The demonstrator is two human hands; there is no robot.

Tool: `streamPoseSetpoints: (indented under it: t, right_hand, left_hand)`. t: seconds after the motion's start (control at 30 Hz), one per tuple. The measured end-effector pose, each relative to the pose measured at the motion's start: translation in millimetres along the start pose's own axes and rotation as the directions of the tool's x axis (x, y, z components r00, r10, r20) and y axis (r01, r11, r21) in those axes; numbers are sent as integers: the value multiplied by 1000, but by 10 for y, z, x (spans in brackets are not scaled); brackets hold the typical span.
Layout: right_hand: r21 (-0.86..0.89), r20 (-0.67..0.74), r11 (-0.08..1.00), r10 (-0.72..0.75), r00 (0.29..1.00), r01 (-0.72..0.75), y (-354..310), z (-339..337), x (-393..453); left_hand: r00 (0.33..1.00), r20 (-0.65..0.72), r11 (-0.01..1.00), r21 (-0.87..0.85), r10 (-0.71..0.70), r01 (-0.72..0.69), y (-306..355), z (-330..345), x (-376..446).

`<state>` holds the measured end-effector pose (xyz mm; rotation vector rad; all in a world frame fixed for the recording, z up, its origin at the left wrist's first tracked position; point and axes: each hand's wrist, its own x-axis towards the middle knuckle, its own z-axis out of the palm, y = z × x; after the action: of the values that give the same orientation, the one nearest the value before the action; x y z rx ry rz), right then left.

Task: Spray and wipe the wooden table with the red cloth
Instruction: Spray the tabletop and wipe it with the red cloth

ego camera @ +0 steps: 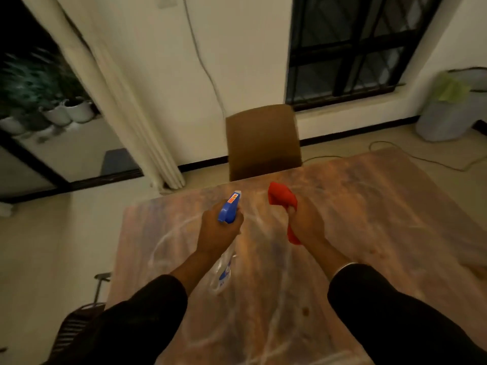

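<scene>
Left hand [214, 233]: closed round the neck of the clear plastic spray bottle with blue trigger head [229, 209] (light, rigid).
Right hand [305, 219]: fisted on the bunched soft red cloth [282, 197], limp; hold it mid-wad.
Glossy wooden table [369, 206]: probably slick.

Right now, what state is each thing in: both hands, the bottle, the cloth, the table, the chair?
left hand: closed around the spray bottle's neck
right hand: closed on the red cloth
spray bottle: held above the table, nozzle pointing away
red cloth: bunched, off the table
wooden table: streaked with pale smears
chair: upright at the far edge
</scene>
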<state>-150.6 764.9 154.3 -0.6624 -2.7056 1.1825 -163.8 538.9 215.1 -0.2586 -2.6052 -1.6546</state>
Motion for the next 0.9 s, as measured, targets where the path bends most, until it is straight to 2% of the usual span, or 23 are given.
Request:
streamPoseSetpoints:
  t: [0.13, 0.37, 0.6, 0.9]
  right_hand:
    - [10, 46, 997, -72, 996, 71, -670, 699, -63]
    - [-29, 92, 999, -15, 996, 18, -1298, 1531, -164]
    - [-48, 100, 996, -72, 992, 77, -1541, 2105, -212]
    - [-104, 20, 988, -114, 993, 115, -1691, 2750, -233]
  left_hand:
    - [991, -85, 992, 62, -108, 114, -565, -1054, 19]
    - [960, -130, 920, 279, -248, 275, -1414, -2356, -65]
    - [948, -112, 884, 343, -297, 317, -1923, -2788, -91]
    - [964, 4, 898, 365, -266, 246, -2471, -2969, -78]
